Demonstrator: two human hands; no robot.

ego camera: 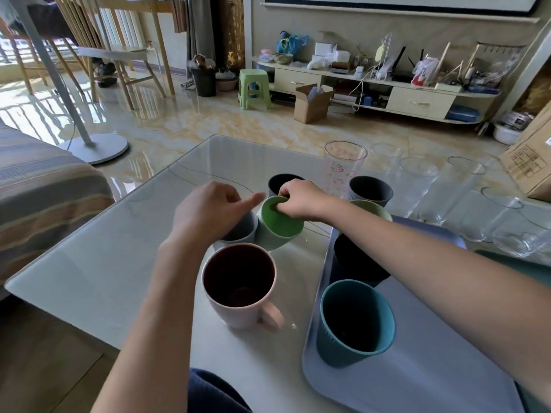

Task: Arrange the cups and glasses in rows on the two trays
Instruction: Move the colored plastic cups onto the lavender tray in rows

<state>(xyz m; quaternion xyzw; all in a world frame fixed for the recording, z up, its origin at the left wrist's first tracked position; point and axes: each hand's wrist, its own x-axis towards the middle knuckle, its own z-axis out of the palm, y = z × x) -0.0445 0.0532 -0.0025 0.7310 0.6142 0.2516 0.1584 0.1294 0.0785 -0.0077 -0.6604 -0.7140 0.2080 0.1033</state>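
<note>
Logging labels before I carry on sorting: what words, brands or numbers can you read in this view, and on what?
No text reads clearly.
Tall printed glass: pink cartoon cat prints; any lettering is too blurred to read.
Cardboard box at the right edge: dark printed block, too small to read.
Red and white bag on the TV unit: print unreadable.
The cups show no lettering.

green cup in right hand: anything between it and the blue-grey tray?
Nothing visible blocks it. The right hand pinches the green cup by its rim, just left of the blue-grey tray, whose middle is bare.
</note>
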